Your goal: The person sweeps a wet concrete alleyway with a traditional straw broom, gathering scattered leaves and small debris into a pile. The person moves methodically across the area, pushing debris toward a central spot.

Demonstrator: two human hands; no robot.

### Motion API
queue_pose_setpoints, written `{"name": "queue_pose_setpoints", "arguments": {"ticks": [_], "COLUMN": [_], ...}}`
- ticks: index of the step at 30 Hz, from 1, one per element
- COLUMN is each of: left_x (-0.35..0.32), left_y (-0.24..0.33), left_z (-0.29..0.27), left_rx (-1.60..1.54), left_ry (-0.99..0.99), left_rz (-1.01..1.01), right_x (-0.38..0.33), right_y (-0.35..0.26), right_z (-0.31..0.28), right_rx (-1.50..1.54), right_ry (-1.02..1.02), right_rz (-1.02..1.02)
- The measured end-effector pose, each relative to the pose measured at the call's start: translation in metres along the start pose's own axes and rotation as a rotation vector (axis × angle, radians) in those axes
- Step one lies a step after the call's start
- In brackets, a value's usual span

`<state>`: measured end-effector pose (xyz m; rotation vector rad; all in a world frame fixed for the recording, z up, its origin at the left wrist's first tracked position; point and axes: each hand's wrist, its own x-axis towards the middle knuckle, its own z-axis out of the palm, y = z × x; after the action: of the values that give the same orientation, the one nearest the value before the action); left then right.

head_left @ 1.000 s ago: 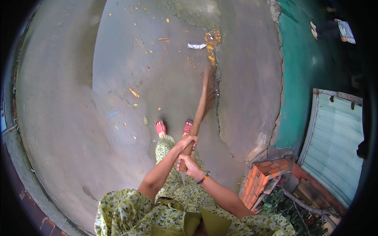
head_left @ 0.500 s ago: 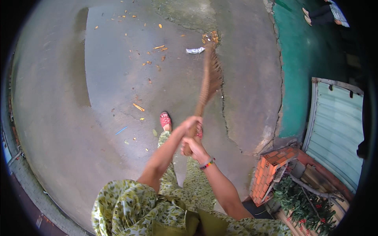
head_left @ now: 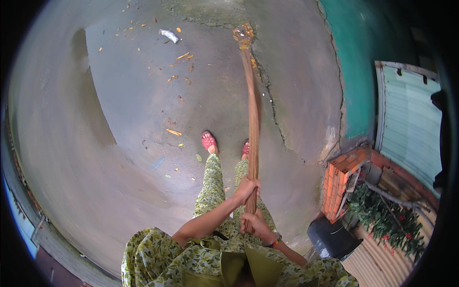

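A long brown stick broom [head_left: 253, 138] runs from near my body to the pavement ahead, its thin bristles bundled into a handle. My left hand [head_left: 247, 190] is wrapped round the bundle, higher up the broom. Close to the butt end, my right hand [head_left: 258, 225] grips it too, with a colourful bracelet at the wrist. Just beyond the broom's tip lies a small pile of yellow-brown leaves and bits [head_left: 244, 36]. A crumpled white and silvery wrapper [head_left: 169, 36] rests on the ground to the left of that pile.
Dry leaves [head_left: 183, 56], an orange-yellow strip [head_left: 174, 132] and a blue straw [head_left: 158, 163] are scattered on the concrete. A crack [head_left: 272, 110] runs along the ground. To the right stand orange bricks [head_left: 337, 184], a black container [head_left: 332, 237], a green plant [head_left: 377, 217] and a pale metal sheet [head_left: 410, 122].
Both hands have drawn the broom nearer my body, and it now points straighter ahead. The wrapper has moved left, away from the leaf pile. My view has shifted slightly.
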<state>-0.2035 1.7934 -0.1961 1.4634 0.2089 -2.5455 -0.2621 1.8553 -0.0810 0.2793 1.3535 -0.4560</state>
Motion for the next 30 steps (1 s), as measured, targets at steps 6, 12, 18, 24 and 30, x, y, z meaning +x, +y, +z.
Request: {"name": "queue_pose_setpoints", "arguments": {"ticks": [6, 12, 18, 24, 30], "left_x": [0.032, 0.049, 0.06, 0.054, 0.141], "left_y": [-0.03, 0.074, 0.174, 0.192, 0.214], "left_z": [-0.026, -0.079, -0.076, -0.013, -0.039], "left_rx": [0.014, 0.141, 0.035, -0.003, 0.129], "left_ry": [-0.307, -0.159, -0.008, 0.047, -0.071], "left_rz": [-0.432, -0.302, 0.093, 0.365, 0.114], "right_x": [0.018, 0.092, 0.144, 0.116, 0.163], "right_y": [-0.003, -0.042, -0.084, -0.14, -0.167], "right_z": [0.025, 0.09, 0.09, 0.059, 0.08], "right_rx": [0.519, 0.471, 0.102, -0.111, -0.052], "right_ry": [0.069, -0.155, -0.325, -0.28, -0.189], "right_rz": [0.049, 0.05, -0.135, -0.202, -0.132]}}
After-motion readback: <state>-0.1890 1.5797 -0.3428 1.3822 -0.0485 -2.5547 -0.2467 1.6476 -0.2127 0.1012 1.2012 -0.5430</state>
